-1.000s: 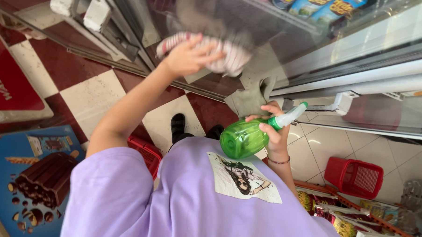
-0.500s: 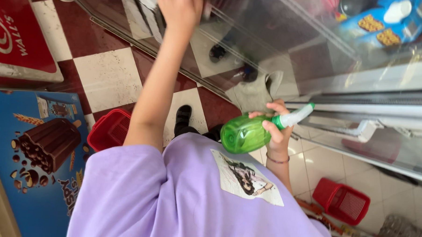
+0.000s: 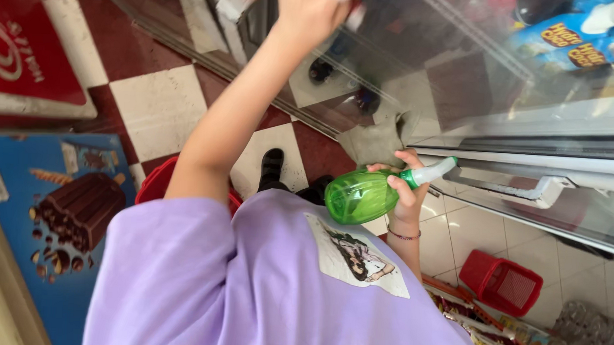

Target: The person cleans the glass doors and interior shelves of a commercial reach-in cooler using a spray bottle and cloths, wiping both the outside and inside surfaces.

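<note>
The right hand's (image 3: 407, 191) fingers wrap the neck of the green spray bottle (image 3: 357, 195), held at chest height beside the glass door (image 3: 460, 76); the left hand's (image 3: 309, 13) fingers are cropped, grip unclear. The slanted bottle might slip, or squirt the shirt. One bottle, two red baskets (image 3: 504, 281)

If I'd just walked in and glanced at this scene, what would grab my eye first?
Most likely the bright green spray bottle at the centre, gripped in the right hand in front of a purple shirt. Next, the left hand reaches up to the top edge against a glass cabinet door; what it holds is cut off. A red basket on the pale tiles at lower right also stands out.
</note>
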